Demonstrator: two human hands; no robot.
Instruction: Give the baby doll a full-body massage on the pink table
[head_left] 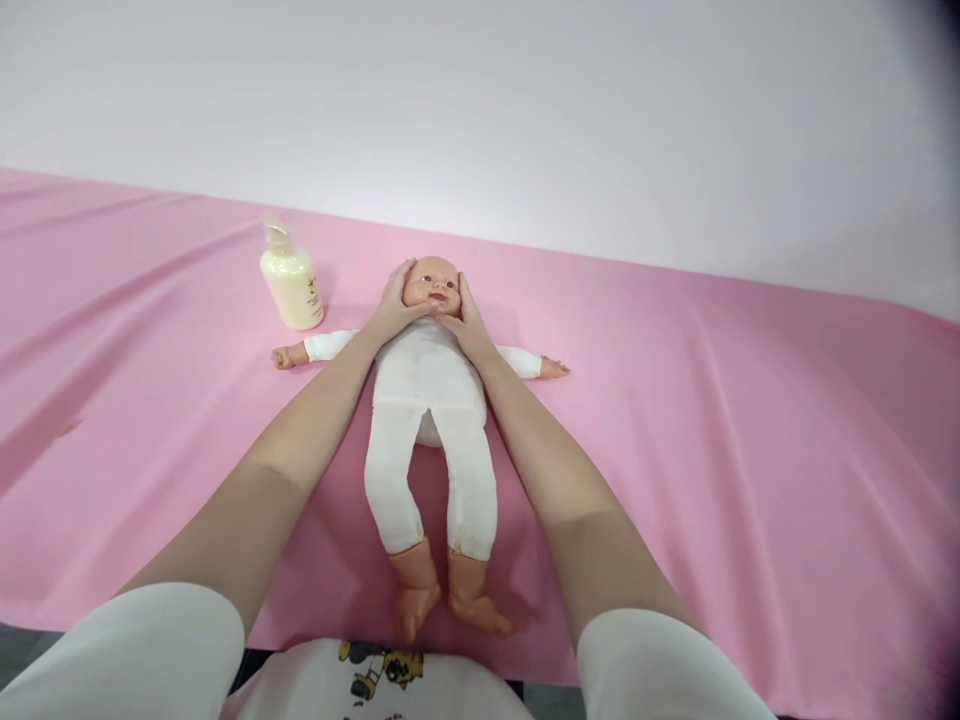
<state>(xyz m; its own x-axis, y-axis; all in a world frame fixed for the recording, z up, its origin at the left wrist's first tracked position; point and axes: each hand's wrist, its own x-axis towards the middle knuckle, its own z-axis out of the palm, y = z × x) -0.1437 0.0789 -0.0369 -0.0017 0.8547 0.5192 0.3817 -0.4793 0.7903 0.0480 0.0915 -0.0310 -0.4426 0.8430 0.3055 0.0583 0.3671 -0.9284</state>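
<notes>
A baby doll (427, 365) in a white cloth body lies on its back, its head at the far end and its bare feet toward me. Both its arms stretch out sideways. My left hand (394, 306) cups the left side of the doll's head, thumb along the jaw by the chin. On the opposite side my right hand (468, 318) mirrors it, fingers against the cheek and thumb near the chin. The head is held between my two palms. Beyond the doll's left-lying arm stands a pale yellow pump bottle (292, 285), apart from my hands.
Pink cloth (675, 450) with soft folds covers the table. A plain white wall (480, 120) rises behind its far edge. A small orange-brown mark (68, 428) shows on the cloth at the left. The table's near edge runs just in front of my body.
</notes>
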